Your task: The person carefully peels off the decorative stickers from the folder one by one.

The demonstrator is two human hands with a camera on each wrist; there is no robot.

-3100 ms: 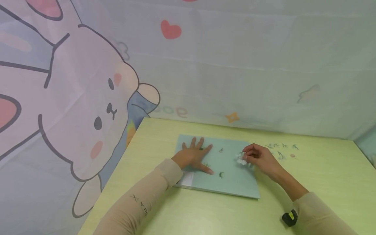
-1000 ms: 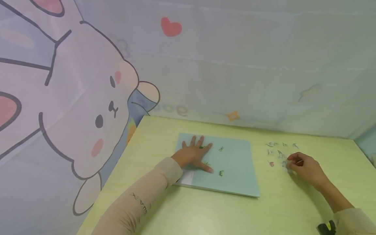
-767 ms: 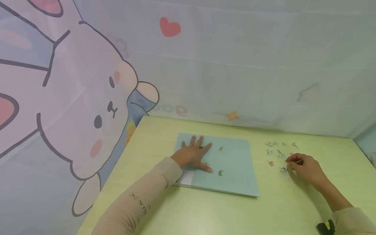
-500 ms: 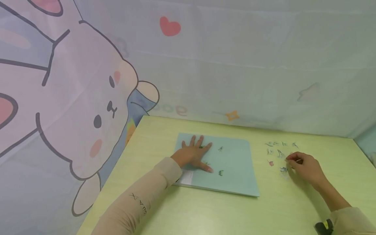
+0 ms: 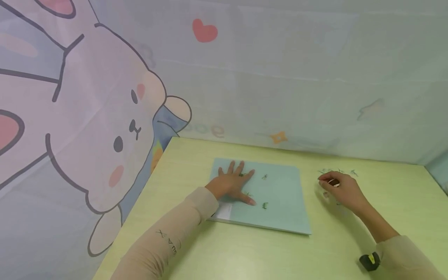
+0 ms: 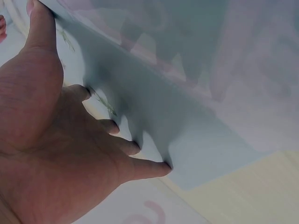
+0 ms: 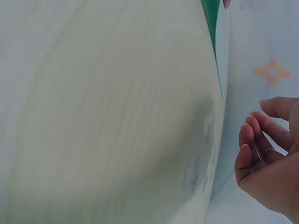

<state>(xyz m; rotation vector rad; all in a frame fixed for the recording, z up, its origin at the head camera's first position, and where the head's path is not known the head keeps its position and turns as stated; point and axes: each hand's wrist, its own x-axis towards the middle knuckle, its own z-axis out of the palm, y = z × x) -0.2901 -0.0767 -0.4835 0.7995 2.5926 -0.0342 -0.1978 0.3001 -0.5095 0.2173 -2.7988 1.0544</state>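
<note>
My left hand (image 5: 231, 186) rests with spread, straight fingers on a pale blue-green folder (image 5: 285, 217). Small green sprigs lie on that cover, including one sprig (image 5: 265, 205) right of the thumb; another sprig (image 6: 105, 103) shows near the fingers in the left wrist view. To the folder's right, my right hand (image 5: 344, 190) hovers over small flower-shaped cutouts, its fingers loosely bent. In the right wrist view, a narrow gap parts the thumb and fingertips (image 7: 252, 115), and nothing shows in it. Beneath this hand lies a pinkish flower cutout (image 5: 326, 195); the hand hides others.
More small cutouts (image 5: 353, 172) lie in a row farther back on the yellow-green table (image 5: 210, 252). A white label (image 5: 224, 212) sits at the folder's lower left. Behind the table hangs a printed curtain (image 5: 297, 77). A black device (image 5: 369, 261) is at the right wrist.
Three seconds ago my right hand held a white flower cutout above the folder. It went right to the table, where a pink and a bluish cutout appeared, then moved left. My left hand stays put.
</note>
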